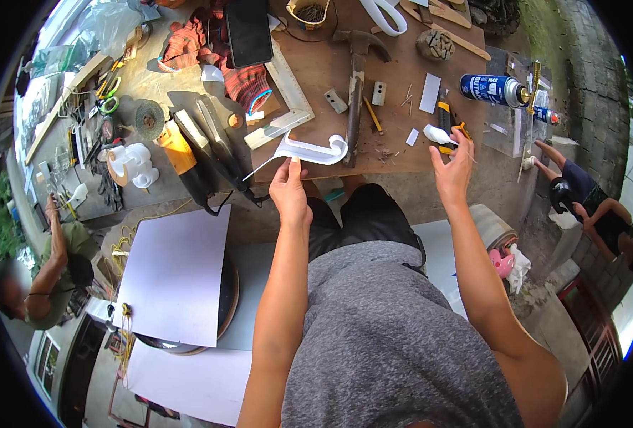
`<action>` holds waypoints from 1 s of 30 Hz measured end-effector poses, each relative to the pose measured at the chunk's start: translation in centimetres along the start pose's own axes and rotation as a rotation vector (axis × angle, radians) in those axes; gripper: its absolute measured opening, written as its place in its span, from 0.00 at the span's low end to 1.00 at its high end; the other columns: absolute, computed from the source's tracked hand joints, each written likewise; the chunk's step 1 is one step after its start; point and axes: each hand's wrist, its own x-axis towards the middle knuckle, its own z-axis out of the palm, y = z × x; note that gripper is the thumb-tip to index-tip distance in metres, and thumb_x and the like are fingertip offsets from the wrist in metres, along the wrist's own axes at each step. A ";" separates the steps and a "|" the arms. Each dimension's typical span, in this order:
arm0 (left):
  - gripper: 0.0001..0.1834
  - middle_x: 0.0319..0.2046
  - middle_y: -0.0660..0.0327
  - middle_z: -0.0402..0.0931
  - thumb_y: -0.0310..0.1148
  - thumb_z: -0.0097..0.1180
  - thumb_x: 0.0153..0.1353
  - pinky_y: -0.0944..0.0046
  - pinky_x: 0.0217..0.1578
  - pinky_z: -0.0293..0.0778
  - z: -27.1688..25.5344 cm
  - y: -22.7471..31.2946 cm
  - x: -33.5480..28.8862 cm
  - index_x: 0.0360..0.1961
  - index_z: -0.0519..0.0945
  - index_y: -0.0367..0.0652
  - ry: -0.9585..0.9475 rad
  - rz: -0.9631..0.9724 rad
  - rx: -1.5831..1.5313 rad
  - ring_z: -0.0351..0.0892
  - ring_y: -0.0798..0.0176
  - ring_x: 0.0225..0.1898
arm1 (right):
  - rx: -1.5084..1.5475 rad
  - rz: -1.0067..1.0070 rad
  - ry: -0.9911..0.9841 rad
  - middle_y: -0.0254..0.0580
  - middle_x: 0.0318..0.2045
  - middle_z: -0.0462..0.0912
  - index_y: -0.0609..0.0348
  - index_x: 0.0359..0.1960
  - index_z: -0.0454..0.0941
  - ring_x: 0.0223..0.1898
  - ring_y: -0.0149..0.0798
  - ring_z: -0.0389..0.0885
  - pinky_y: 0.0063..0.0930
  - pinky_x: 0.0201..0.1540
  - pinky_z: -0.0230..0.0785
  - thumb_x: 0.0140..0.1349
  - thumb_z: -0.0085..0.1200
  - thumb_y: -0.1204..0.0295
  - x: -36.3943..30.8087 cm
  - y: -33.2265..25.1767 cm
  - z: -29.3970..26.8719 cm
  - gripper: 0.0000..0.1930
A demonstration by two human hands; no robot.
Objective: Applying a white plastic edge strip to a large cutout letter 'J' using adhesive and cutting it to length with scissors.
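Observation:
My left hand (290,191) pinches the lower edge of a white curved strip piece (313,151), shaped like a letter with a curled right end. The piece is held just over the near edge of the table. To the right, my right hand (455,170) has its thumb and fingers around a small white bottle (439,135); its nozzle cannot be made out clearly. Behind that bottle lies a yellow-and-black utility knife (443,114), partly covered. A claw hammer (357,93) rests beyond the white piece, with a pencil (373,115) alongside.
A wooden frame corner (288,96), striped gloves (241,85) and a black phone (248,32) lie on the far left of the wooden table (316,71). Blue gas can (489,89) at right. A white sheet (174,274) lies left of my legs. Two people (59,274) are nearby.

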 end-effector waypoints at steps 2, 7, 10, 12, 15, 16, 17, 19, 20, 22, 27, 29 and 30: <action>0.24 0.46 0.59 0.81 0.39 0.63 0.67 0.68 0.45 0.72 -0.1 -0.2 0.1 0.54 0.79 0.28 -0.010 0.008 0.000 0.76 0.69 0.40 | -0.009 -0.119 -0.033 0.47 0.49 0.76 0.59 0.57 0.74 0.54 0.49 0.73 0.39 0.59 0.65 0.56 0.66 0.73 0.4 0.8 0.5 0.26; 0.25 0.45 0.59 0.81 0.39 0.64 0.66 0.68 0.46 0.73 -0.1 -0.1 0.3 0.54 0.78 0.28 -0.014 0.000 -0.014 0.76 0.69 0.41 | -0.033 -0.192 -0.050 0.46 0.50 0.78 0.56 0.52 0.80 0.53 0.51 0.73 0.41 0.60 0.63 0.59 0.62 0.73 1.3 1.5 1.2 0.17; 0.25 0.45 0.59 0.81 0.39 0.64 0.66 0.68 0.45 0.73 0.2 0.1 0.3 0.55 0.77 0.28 -0.022 0.014 -0.016 0.77 0.68 0.41 | -0.080 -0.196 -0.100 0.48 0.51 0.78 0.56 0.54 0.79 0.53 0.52 0.73 0.43 0.60 0.62 0.62 0.60 0.73 1.6 1.6 1.1 0.18; 0.23 0.44 0.63 0.81 0.41 0.64 0.66 0.69 0.43 0.70 0.0 0.1 0.3 0.54 0.79 0.33 -0.021 0.006 -0.017 0.76 0.70 0.39 | -0.067 -0.287 -0.074 0.48 0.51 0.78 0.56 0.55 0.78 0.53 0.52 0.73 0.42 0.60 0.63 0.63 0.59 0.74 1.6 0.8 0.6 0.18; 0.21 0.43 0.66 0.82 0.41 0.64 0.65 0.71 0.38 0.66 0.0 -0.1 0.4 0.52 0.80 0.38 -0.031 -0.001 -0.025 0.76 0.73 0.37 | 0.032 -0.346 -0.102 0.48 0.52 0.76 0.57 0.59 0.74 0.53 0.51 0.73 0.39 0.58 0.65 0.65 0.56 0.76 1.8 -3.0 -1.6 0.20; 0.21 0.43 0.65 0.82 0.41 0.64 0.65 0.72 0.38 0.66 -0.2 -0.3 0.6 0.52 0.80 0.37 -0.033 0.007 -0.026 0.77 0.73 0.37 | 0.149 -0.363 -0.242 0.47 0.51 0.75 0.56 0.60 0.74 0.52 0.50 0.74 0.39 0.57 0.66 0.65 0.56 0.78 1.7 -4.6 -2.0 0.21; 0.22 0.43 0.65 0.82 0.41 0.64 0.65 0.72 0.38 0.66 -0.3 -0.5 0.7 0.53 0.79 0.37 -0.035 0.016 -0.027 0.77 0.73 0.37 | 0.267 -0.377 -0.382 0.46 0.50 0.75 0.55 0.61 0.73 0.51 0.49 0.74 0.38 0.57 0.66 0.64 0.55 0.80 1.6 -6.2 -2.4 0.22; 0.22 0.43 0.65 0.82 0.41 0.65 0.65 0.73 0.37 0.66 -0.3 -0.4 0.6 0.52 0.79 0.36 -0.031 0.010 -0.025 0.77 0.73 0.37 | 0.226 -0.410 -0.472 0.45 0.48 0.76 0.51 0.63 0.72 0.49 0.49 0.76 0.39 0.54 0.67 0.62 0.56 0.81 1.2 -9.0 -3.1 0.26; 0.22 0.43 0.64 0.82 0.41 0.65 0.65 0.73 0.37 0.66 -0.2 -0.3 0.5 0.52 0.79 0.36 -0.023 0.006 -0.018 0.76 0.74 0.37 | 0.109 -0.478 -0.582 0.45 0.47 0.76 0.49 0.64 0.71 0.48 0.49 0.77 0.39 0.53 0.67 0.62 0.57 0.80 1.1 -10.2 -3.4 0.28; 0.23 0.44 0.61 0.81 0.39 0.65 0.65 0.70 0.42 0.69 -0.2 -0.1 0.4 0.53 0.78 0.33 -0.028 0.003 -0.026 0.77 0.70 0.39 | -0.002 -0.619 -0.664 0.45 0.46 0.78 0.51 0.63 0.70 0.47 0.49 0.77 0.41 0.49 0.66 0.60 0.59 0.77 1.0 -10.4 -2.8 0.28; 0.24 0.45 0.58 0.80 0.38 0.65 0.65 0.67 0.47 0.72 -0.3 0.1 0.3 0.53 0.76 0.29 -0.046 -0.006 -0.042 0.77 0.67 0.42 | -0.065 -0.664 -0.653 0.46 0.45 0.78 0.61 0.54 0.74 0.47 0.50 0.77 0.41 0.51 0.66 0.59 0.61 0.75 0.3 -10.6 -1.3 0.21; 0.25 0.45 0.58 0.80 0.39 0.66 0.64 0.66 0.48 0.72 -0.3 0.0 0.4 0.53 0.76 0.29 -0.036 -0.008 -0.039 0.77 0.67 0.42 | -0.038 -0.665 -0.636 0.46 0.43 0.77 0.62 0.53 0.75 0.47 0.50 0.77 0.42 0.50 0.68 0.58 0.62 0.75 -0.3 -10.6 -0.8 0.20; 0.25 0.45 0.58 0.80 0.39 0.66 0.64 0.66 0.48 0.72 -0.3 0.0 0.4 0.53 0.76 0.29 -0.039 -0.010 -0.036 0.77 0.67 0.42 | -0.044 -0.667 -0.624 0.46 0.41 0.76 0.64 0.52 0.75 0.46 0.50 0.76 0.42 0.50 0.70 0.57 0.62 0.75 -0.5 -10.8 -0.7 0.20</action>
